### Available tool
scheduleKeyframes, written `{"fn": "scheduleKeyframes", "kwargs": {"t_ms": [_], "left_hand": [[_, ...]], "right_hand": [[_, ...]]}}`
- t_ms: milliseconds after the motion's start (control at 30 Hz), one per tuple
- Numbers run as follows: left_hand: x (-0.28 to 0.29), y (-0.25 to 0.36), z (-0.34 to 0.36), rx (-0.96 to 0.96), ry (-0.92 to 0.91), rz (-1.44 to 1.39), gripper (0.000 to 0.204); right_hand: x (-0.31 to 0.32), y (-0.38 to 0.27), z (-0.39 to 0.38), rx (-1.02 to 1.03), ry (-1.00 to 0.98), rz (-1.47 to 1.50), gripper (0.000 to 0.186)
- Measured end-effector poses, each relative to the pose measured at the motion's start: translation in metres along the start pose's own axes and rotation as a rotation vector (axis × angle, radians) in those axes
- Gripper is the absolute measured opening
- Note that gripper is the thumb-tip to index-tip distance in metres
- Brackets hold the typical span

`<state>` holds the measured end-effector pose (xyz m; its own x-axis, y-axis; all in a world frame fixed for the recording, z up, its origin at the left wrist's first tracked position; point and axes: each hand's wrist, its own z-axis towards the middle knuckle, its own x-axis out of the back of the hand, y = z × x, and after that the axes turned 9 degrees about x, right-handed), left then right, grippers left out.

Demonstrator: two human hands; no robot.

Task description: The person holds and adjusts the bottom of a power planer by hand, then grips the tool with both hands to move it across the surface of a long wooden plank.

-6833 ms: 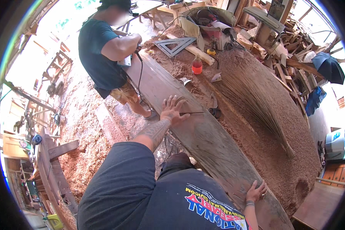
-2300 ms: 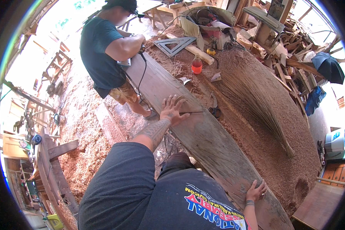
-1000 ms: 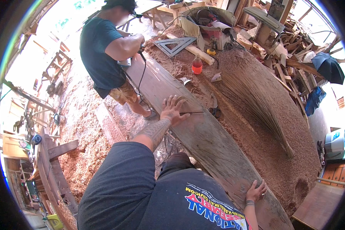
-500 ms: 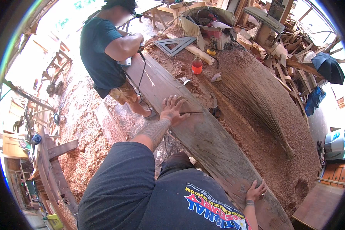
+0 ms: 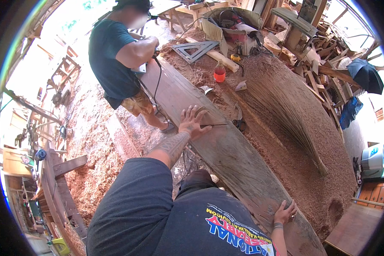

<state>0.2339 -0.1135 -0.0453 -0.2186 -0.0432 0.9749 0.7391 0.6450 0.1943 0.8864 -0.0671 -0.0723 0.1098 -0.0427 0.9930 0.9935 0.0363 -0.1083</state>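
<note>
A long, thick wooden board (image 5: 232, 155) runs diagonally from the far left toward the near right. My left hand (image 5: 193, 123) lies flat on it about midway, fingers spread, beside a dark line or crack across the wood. Farther down the board, near its close end, rests my right hand (image 5: 284, 214), fingers apart by the right edge and a ring on one. At the far end a co-worker (image 5: 111, 49) bends over the board with a corded power tool (image 5: 141, 67); its metal plate shows, but the hands hide most of it. Its black cable (image 5: 158, 85) trails over the board.
Right of the board, sawdust surrounds scissors (image 5: 239, 121), a stick broom (image 5: 292, 121), a bottle of red liquid (image 5: 219, 73), a triangular square (image 5: 195, 51) and a yellow tape measure (image 5: 235, 57). Scrap wood (image 5: 328, 81) is heaped at the back right. Shavings (image 5: 94, 158) cover the ground at left.
The co-worker's arms and the power tool's cable have shifted very slightly. Both my hands stay in the same places on the board.
</note>
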Motion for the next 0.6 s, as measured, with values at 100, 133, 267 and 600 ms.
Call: {"fn": "scheduleKeyframes", "kwargs": {"t_ms": [100,133,267,600], "left_hand": [[0.0000,0.0002,0.0000,-0.001,0.007,0.001,0.093],[0.0000,-0.0003,-0.0001,-0.005,0.012,-0.003,0.093],[-0.0001,0.0007,-0.0012,-0.008,0.026,-0.016,0.092],[-0.0013,-0.0001,-0.0002,-0.013,0.033,-0.005,0.092]], "right_hand": [[-0.0028,0.0029,0.0003,0.016,0.011,-0.003,0.064],[-0.0034,0.0031,0.0003,0.020,0.015,-0.007,0.064],[-0.0039,0.0044,0.0005,0.031,0.025,-0.003,0.063],[-0.0031,0.0036,-0.0003,0.051,0.041,0.021,0.063]]}}
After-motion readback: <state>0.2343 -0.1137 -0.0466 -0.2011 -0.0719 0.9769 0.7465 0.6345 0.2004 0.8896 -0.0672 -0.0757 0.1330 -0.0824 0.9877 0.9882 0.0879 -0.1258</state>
